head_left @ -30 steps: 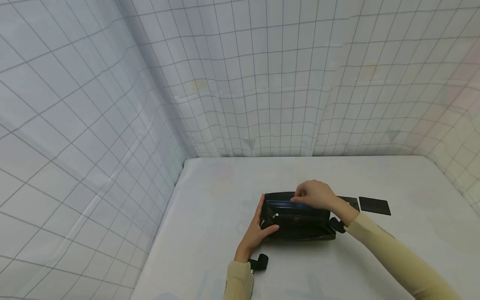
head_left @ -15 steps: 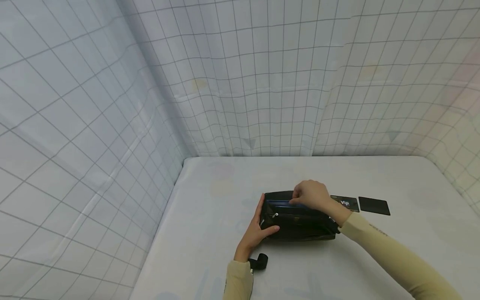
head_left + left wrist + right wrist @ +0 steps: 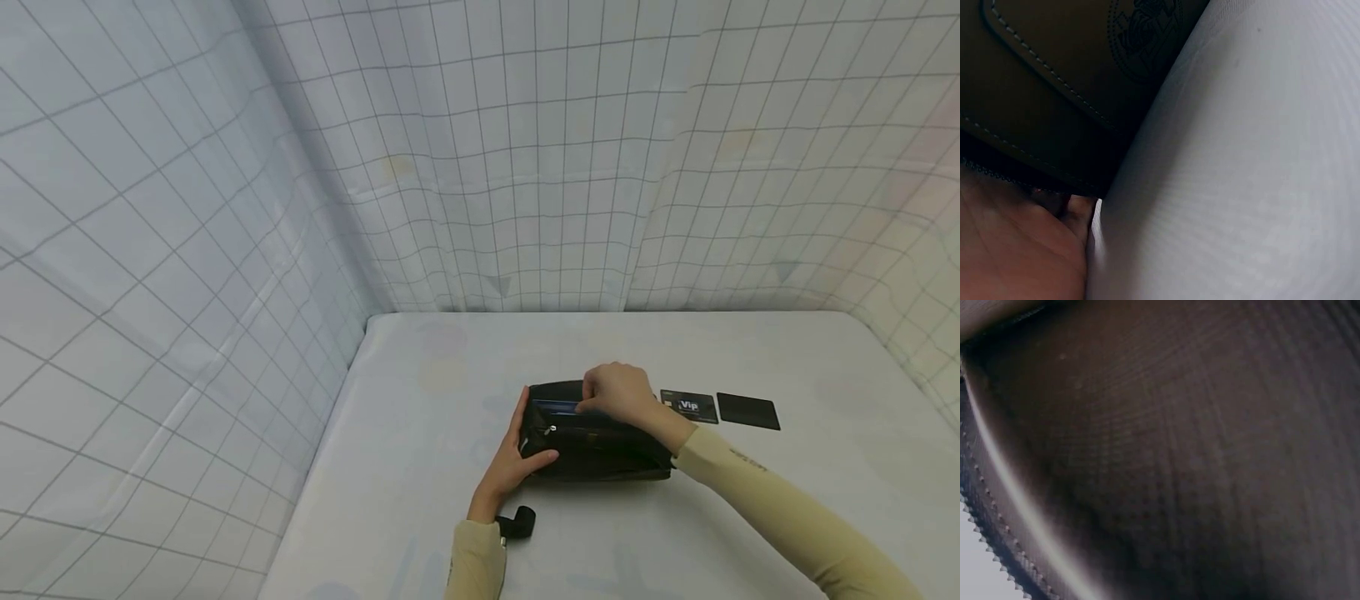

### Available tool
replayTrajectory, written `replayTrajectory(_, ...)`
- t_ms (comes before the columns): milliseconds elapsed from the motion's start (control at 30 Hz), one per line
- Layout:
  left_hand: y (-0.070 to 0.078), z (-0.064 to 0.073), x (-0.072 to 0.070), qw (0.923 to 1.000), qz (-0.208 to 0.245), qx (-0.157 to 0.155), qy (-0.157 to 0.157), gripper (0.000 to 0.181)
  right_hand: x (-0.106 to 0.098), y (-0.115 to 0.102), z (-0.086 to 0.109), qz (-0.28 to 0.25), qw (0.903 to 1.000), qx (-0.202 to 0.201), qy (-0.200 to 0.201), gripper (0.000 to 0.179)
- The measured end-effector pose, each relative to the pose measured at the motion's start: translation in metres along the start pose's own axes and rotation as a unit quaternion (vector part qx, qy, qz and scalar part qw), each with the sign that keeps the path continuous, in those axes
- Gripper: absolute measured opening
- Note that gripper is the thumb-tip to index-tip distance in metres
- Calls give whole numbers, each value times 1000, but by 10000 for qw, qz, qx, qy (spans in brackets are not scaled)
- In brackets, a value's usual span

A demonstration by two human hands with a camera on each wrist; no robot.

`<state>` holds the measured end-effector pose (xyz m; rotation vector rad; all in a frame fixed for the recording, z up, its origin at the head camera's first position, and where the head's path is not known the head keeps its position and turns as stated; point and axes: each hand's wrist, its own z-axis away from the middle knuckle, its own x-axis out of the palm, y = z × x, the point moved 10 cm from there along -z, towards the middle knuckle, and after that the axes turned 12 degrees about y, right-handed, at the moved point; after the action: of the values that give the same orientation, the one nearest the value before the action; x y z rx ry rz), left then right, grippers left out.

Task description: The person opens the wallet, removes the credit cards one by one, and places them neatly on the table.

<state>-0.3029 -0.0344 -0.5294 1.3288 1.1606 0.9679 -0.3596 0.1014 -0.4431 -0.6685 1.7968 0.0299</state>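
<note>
A black zip-around wallet [image 3: 600, 457] stands spread on the white table, its inside facing up. My left hand [image 3: 512, 465] grips its left end, thumb over the near side and fingers along the far edge. Inside shows a blue flat thing [image 3: 553, 407], behind a small metal zipper pull [image 3: 552, 428]. With bent fingers my right hand [image 3: 622, 393] pinches at the blue thing's edge and hides its right part. In the left wrist view, the wallet's stitched outside [image 3: 1054, 94] bears a round emblem. The right wrist view shows dark lining [image 3: 1197, 456] and zipper teeth [image 3: 997, 519].
A black card marked "Vip" [image 3: 690, 407] lies right of the wallet, next to a plain black card [image 3: 748, 412]. A black wrist camera mount [image 3: 517, 523] sits by my left wrist. White gridded curtains [image 3: 487, 167] enclose the table [image 3: 420, 417].
My right hand has shifted slightly left over the wallet, covering more of the blue thing and uncovering the "Vip" card. My left hand stays in place.
</note>
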Motion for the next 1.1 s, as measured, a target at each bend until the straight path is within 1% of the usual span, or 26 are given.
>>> replayTrajectory(267, 0, 1, 1, 10000, 3, -27, -19, 95, 6, -2, 1, -56, 9989, -417, -203, 24)
replayTrajectory(400, 2, 1, 1, 10000, 30, 5, 15, 96, 5, -3, 2, -107, 9982, -520, -269, 23)
replayTrajectory(567, 3, 0, 1, 10000, 1, 54, -19, 95, 5, -4, 2, -119, 9975, -647, -272, 23)
replayTrajectory(867, 3, 1, 2, 9999, 112, 30, -90, 95, 1, -7, 3, -271, 9959, -815, -291, 23)
replayTrajectory(1100, 2, 1, 2, 9999, 72, 3, -105, 95, 0, -7, 3, -300, 9959, -764, -381, 23)
